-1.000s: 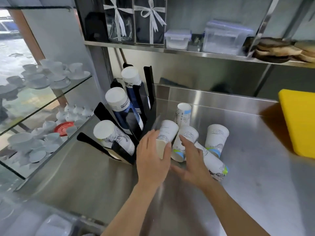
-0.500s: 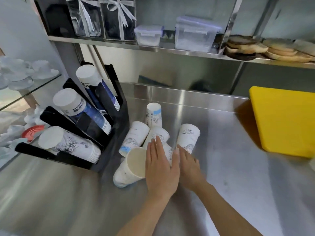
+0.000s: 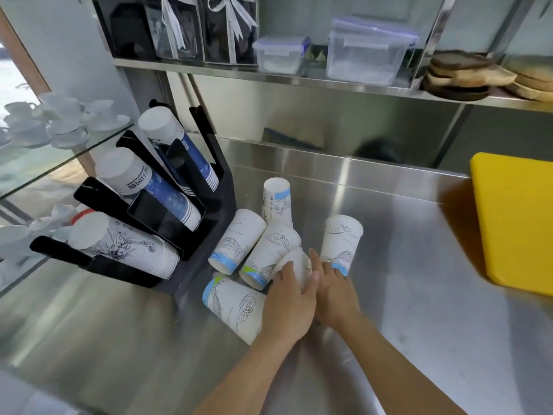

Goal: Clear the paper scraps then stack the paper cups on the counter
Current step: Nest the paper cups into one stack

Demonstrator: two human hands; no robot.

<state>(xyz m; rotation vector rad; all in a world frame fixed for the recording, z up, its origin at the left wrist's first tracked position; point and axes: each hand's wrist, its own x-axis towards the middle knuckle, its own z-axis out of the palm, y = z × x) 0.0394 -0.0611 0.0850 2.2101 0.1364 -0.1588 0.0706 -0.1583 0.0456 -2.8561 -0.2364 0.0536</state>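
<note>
Several white printed paper cups sit clustered on the steel counter (image 3: 404, 265). One stands upside down at the back (image 3: 276, 202) and another at the right (image 3: 341, 241). Two lean tilted in the middle (image 3: 236, 241) (image 3: 267, 256). One lies on its side at the front left (image 3: 232, 304), partly under my left wrist. My left hand (image 3: 287, 298) curls over a further cup (image 3: 294, 263) lying between my hands. My right hand (image 3: 333, 290) presses on that same cup from the right, thumb on it, and hides most of it. No paper scraps show.
A black cup dispenser rack (image 3: 206, 232) with three stacks of cups stands at the left, touching the cluster. A yellow board (image 3: 514, 217) lies at the right. Above is a shelf with plastic boxes (image 3: 368, 49). Glass shelves of white cups and saucers (image 3: 59, 121) stand at far left.
The cup my left hand held now lies on its side on the counter at front left. My left hand has moved right onto the cup under my right hand.
</note>
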